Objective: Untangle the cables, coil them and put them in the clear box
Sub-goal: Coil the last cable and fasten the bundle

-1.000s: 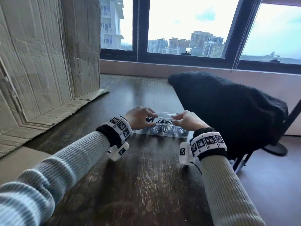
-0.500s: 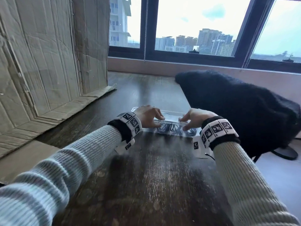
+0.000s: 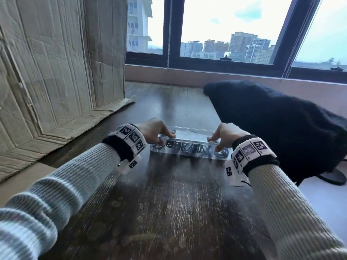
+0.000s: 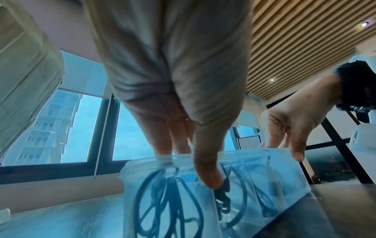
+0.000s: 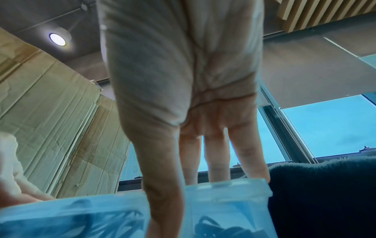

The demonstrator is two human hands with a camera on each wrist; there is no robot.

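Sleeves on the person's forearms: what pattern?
Ribbed knit in pale grey and white horizontal stripes, on both sleeves; clearest in the head view.

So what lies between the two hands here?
The clear box spans the gap between the left hand and the right hand, with dark coiled cables inside. The head view shows it.

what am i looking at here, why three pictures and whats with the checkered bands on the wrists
No machine: a person is working bare-handed. The big picture comes from a head camera; the other two come from cameras in those wrist bands, looking along the fingers. On the dark wooden table sits a clear box with coiled dark cables inside. The left hand and right hand each grip one end of it, thumbs in front. Cardboard stands to the left, a black fuzzy cloth on the right.
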